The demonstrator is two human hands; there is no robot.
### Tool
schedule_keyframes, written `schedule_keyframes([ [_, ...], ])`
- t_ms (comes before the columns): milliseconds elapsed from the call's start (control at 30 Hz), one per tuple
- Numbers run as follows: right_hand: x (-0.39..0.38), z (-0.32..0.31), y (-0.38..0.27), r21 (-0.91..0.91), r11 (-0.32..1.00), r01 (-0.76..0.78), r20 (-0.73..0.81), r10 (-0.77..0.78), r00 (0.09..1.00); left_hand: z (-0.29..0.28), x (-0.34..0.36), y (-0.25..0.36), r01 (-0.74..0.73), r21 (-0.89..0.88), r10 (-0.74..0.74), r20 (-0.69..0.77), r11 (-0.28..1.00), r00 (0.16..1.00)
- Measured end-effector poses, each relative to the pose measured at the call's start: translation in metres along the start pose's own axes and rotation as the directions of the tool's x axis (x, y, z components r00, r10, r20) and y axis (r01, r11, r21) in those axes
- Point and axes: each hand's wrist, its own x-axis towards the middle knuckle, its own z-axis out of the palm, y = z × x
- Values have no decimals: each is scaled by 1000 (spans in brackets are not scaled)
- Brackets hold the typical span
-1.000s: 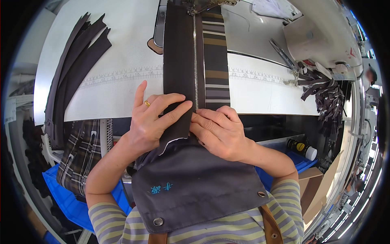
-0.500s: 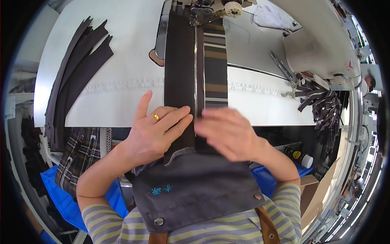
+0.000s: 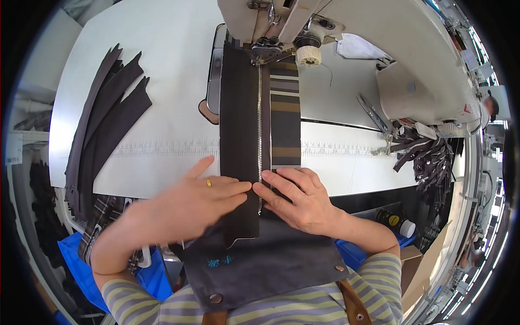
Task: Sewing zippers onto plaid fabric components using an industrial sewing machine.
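A long strip of dark fabric with a metal zipper along its right edge lies lengthwise on the white desk, its far end tucked under the foot of the sewing machine; a striped brown and grey panel lies just beside the zipper on the right. Laid out straight like this, the seam lines up with the needle, and the near end hangs off the desk edge onto the person's dark apron. The left hand rests palm down on the dark strip, fingers stretched flat and close together, pointing right toward the zipper, a ring on one finger; it presses the cloth rather than gripping it. The right hand lies flat on the striped side, fingers extended and pointing left, tips meeting the left hand's at the zipper line. Both forearms come in from below, elbows out. A pile of dark cut pieces waits at the desk's left, well apart, and a bunch of zippers hangs at the right.
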Motion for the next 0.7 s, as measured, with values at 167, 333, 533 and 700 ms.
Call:
schedule_keyframes([
  [167, 6, -3, 1, 40, 999, 37, -30, -36, 999, -7, 58, -71, 282, 79, -166, -645, 956, 746],
  [333, 6, -6, 2, 43, 999, 25, 5, -25, 1000, 3, 79, -92, 336, 212, -90, -713, 918, 695],
  [533, 7, -12, 4, 9, 998, 54, 79, -55, 995, -7, 77, -83, 325, 279, -48, -689, 904, 723],
  [700, 10, -9, 5, 31, 999, 37, 64, -39, 997, -12, 79, -86, 313, 283, -40, -680, 907, 732],
])
